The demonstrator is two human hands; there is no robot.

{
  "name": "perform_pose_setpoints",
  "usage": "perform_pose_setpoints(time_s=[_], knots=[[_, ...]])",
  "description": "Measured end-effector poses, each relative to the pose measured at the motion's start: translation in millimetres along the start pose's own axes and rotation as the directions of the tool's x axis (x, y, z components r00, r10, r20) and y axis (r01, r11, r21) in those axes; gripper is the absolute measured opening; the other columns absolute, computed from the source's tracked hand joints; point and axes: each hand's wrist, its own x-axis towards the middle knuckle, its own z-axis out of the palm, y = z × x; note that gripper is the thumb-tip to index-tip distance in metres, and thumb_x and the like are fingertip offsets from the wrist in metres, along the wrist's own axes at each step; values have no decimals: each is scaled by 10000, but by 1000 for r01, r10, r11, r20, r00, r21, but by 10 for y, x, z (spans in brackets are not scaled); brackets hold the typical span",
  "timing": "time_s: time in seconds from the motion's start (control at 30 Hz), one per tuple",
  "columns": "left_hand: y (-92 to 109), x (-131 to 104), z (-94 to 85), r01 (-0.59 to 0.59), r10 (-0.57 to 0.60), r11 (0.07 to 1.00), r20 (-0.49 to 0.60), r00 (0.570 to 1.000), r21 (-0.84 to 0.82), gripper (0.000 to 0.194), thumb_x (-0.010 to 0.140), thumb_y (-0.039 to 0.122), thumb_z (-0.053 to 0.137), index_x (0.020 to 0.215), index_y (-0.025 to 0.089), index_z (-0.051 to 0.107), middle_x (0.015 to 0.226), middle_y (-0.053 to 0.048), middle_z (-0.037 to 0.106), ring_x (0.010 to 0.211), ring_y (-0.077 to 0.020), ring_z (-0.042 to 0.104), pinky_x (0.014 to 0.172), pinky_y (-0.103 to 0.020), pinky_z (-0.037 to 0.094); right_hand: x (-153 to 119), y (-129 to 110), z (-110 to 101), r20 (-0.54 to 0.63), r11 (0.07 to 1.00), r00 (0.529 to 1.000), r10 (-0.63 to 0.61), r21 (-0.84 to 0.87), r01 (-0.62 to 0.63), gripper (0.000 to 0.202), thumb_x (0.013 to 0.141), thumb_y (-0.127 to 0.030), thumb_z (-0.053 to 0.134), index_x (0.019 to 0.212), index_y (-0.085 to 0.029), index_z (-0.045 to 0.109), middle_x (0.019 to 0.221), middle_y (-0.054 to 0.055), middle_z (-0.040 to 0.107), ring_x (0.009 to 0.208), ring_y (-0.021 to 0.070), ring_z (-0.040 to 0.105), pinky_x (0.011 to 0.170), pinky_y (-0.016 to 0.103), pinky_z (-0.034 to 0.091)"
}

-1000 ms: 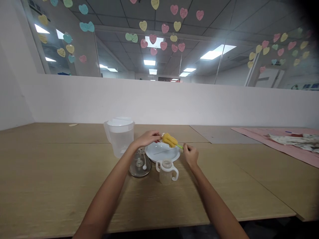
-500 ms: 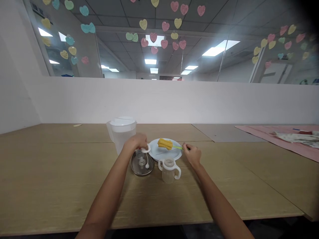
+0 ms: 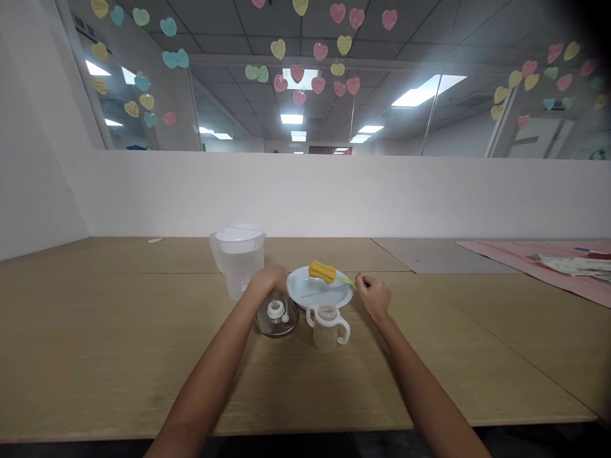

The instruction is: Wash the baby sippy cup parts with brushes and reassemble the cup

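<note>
My right hand [image 3: 375,296] is closed around the thin green handle of a bottle brush with a yellow sponge head [image 3: 323,271], which is over a white plate [image 3: 296,294]. My left hand [image 3: 270,280] is above the back of a small metal tray [image 3: 277,331]; its fingers are blurred and partly hidden. On that tray sit a white ring-shaped bottle collar [image 3: 275,310] and a straw with a white weighted end [image 3: 285,318]. In front of the plate stands an uncapped clear baby bottle [image 3: 326,331] with two white handles.
A translucent lidded pitcher [image 3: 241,264] stands behind my left hand. At the far right, a pink cloth [image 3: 501,261] bears a pale patterned fabric [image 3: 568,264]. A white wall [image 3: 305,194] rises behind the wooden table [image 3: 119,356].
The white collar has gone from my left hand down onto the metal tray. My right hand has tilted the sponge brush so its head sits slightly higher above the plate.
</note>
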Motion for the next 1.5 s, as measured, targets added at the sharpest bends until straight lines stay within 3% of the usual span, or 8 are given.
perform_pose_setpoints(time_s=[0.2,0.47,0.6,0.77,0.93,1.17,1.3,1.5], knots=[[437,-253,46,-382,376,924,143,916,15,547,529,489,659,1005,228,585,1023,-37,611,904,-190,564,735,-231,416,33,-3,-54,32,978,987,158,134,-161,457,781,-421,349,591,-129,644,528,55,571,465,110,382,475,232,202],[520,-206,292,-558,473,814,375,797,159,574,470,376,725,1006,264,555,923,10,592,828,-184,539,659,-236,392,74,14,-79,62,922,957,284,255,-290,459,772,-440,344,487,-142,546,455,30,517,463,130,429,475,230,239],[488,-219,147,-551,563,824,288,774,-130,563,496,344,727,1021,241,553,955,10,579,881,-168,535,721,-225,399,80,40,-57,76,873,952,297,383,-303,484,775,-483,341,466,-150,505,427,13,461,458,130,427,488,239,273],[380,-141,31,-471,509,740,-58,859,-481,601,573,329,693,1112,209,458,1098,-34,540,973,-160,524,812,-249,414,90,29,9,67,706,955,288,659,-258,490,743,-559,383,476,-154,453,462,-11,418,479,105,398,498,225,312],[298,10,59,-420,310,872,-383,870,-249,606,502,358,724,1047,194,515,1052,-26,566,916,-175,526,803,-284,424,56,-69,-45,50,688,978,205,703,-180,490,721,-587,406,487,-157,433,460,-21,376,490,100,384,478,214,302],[321,-1,88,-287,390,920,-546,742,267,413,577,259,671,977,217,574,979,-28,581,939,-212,473,850,-341,359,14,-20,-154,-260,998,965,-18,46,31,457,808,-422,351,509,-142,555,482,27,505,492,95,391,499,237,200],[390,-15,231,-240,529,808,-481,699,539,359,670,121,535,1013,224,559,957,-54,562,935,-220,438,809,-356,342,4,49,-142,-244,959,928,-280,-116,258,431,803,-369,385,441,-166,504,459,30,505,480,97,391,505,252,195],[449,76,411,-328,584,732,-301,754,597,376,669,106,542,1019,244,572,984,-61,537,955,-208,428,814,-344,326,-80,-100,-141,-172,849,831,-529,-112,517,325,782,-278,410,507,-173,548,477,18,507,480,92,399,510,246,212]])
